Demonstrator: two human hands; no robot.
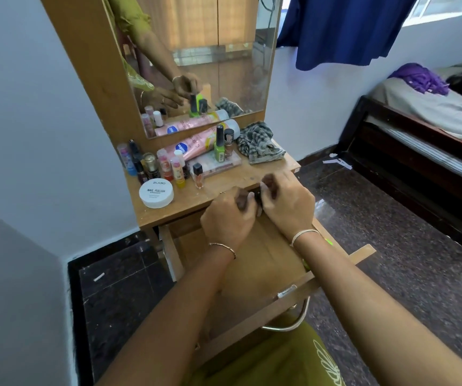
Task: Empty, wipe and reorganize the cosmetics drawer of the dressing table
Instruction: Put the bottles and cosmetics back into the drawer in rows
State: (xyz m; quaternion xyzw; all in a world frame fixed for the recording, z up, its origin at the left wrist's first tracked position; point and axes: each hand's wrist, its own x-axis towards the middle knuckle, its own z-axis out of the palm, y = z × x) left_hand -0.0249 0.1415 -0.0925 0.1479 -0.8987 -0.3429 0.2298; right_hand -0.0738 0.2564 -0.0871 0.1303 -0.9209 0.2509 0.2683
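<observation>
Both hands meet over the open drawer (255, 263)

The left hand (228, 218) and right hand (288, 203) curl fingers round a small dark item (257, 196), mostly hidden; cosmetics crowd the table (224, 182) beside a bed (430, 112).

pale grey-white walls (29, 107) meet dark speckled stone floor (391, 246); a dark wooden bed (419, 174) (rumpled grey sheet) under a daylit window (447, 9), blue curtain (344, 26) hanging.
</observation>
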